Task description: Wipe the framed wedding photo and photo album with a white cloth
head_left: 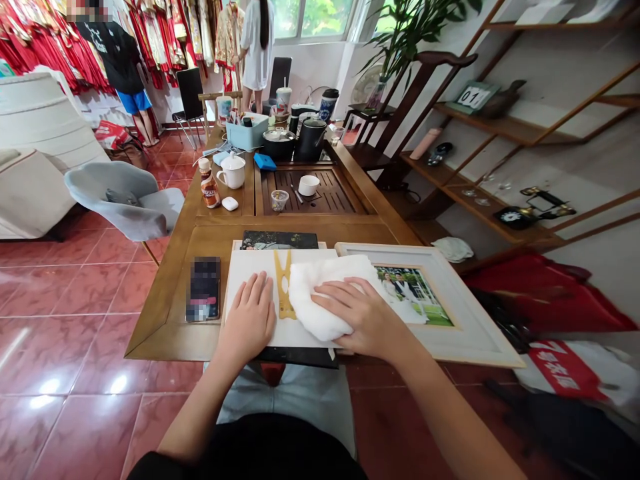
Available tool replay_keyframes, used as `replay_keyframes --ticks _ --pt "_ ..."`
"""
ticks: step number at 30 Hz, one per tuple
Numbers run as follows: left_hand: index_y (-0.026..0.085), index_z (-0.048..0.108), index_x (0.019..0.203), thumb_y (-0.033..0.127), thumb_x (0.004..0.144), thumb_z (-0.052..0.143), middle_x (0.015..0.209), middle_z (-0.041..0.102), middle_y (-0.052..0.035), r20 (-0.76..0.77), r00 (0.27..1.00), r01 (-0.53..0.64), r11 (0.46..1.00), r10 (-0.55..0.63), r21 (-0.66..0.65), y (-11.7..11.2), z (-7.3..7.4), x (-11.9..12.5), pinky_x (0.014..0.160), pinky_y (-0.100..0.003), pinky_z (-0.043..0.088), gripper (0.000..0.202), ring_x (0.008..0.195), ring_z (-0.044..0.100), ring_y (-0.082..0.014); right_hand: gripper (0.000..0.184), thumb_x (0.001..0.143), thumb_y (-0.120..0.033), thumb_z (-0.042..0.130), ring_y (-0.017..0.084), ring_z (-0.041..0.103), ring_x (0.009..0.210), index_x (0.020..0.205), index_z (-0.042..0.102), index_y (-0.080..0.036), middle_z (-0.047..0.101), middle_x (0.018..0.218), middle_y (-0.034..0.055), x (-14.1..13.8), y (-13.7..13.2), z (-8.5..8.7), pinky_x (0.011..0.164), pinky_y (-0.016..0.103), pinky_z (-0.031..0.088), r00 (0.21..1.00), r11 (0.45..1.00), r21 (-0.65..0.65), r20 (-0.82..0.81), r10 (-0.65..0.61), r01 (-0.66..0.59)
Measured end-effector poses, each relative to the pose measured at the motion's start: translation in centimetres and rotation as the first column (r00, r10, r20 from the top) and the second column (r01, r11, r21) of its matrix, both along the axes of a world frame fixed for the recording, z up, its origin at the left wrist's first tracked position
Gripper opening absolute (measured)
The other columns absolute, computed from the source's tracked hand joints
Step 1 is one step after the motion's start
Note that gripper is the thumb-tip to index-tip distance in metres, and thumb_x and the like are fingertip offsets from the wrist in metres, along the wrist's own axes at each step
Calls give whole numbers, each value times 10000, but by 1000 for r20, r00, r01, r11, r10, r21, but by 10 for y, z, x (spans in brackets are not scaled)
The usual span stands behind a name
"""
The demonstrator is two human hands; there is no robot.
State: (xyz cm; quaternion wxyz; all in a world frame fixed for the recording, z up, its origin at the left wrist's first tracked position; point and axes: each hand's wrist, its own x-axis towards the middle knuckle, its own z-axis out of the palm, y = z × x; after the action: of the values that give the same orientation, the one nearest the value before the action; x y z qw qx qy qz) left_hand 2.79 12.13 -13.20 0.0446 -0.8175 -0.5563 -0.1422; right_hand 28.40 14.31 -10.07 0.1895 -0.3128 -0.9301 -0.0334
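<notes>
A white album or board (pixel 255 267) with a gold, Y-shaped design (pixel 283 287) lies flat at the table's near edge. My left hand (pixel 253 317) rests on its left part, fingers stretched out, holding nothing. On its right part, my right hand (pixel 357 310) grips a bunched white fluffy cloth (pixel 320 297), which covers the right of the gold design. To the right lies a light-framed photo (pixel 415 290) of two people outdoors, partly covered by the cloth. Dark, flat items stick out beneath the album, including a dark picture (pixel 280 240) at its far edge.
A phone (pixel 204 290) lies left of the album. Farther back are a lidded white cup (pixel 233 171), a bottle (pixel 209 185), a small white bowl (pixel 309 185) on a slatted tea tray and a black kettle (pixel 311 139). Shelves stand right; two people are by hanging garments.
</notes>
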Motion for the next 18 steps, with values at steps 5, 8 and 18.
replay_keyframes --ticks 5,8,18 --pt "101 475 1485 233 1039 344 1588 467 -142 10 1000 4 1000 -4 -18 0 1 -2 1227 -481 350 484 1493 406 -293 453 869 -276 599 315 598 1253 1312 601 -183 658 1363 149 -2 31 -7 1064 533 350 995 995 -30 3 -99 99" --pt "96 482 1481 237 1039 341 1583 475 -137 7 1000 -5 1000 5 -11 -1 2 -1 1223 -476 359 485 1487 416 -294 503 874 -315 616 327 537 1337 1359 586 -185 586 1463 147 -5 49 -11 1109 553 333 988 987 -54 3 -153 153" --pt "87 479 1479 232 1032 344 1577 480 -152 6 998 -64 998 64 15 -4 2 6 1216 -470 373 489 1473 439 -285 538 822 -358 661 343 502 1380 1333 608 -200 563 1494 129 -2 31 -12 1140 577 295 995 992 -89 -27 -91 88"
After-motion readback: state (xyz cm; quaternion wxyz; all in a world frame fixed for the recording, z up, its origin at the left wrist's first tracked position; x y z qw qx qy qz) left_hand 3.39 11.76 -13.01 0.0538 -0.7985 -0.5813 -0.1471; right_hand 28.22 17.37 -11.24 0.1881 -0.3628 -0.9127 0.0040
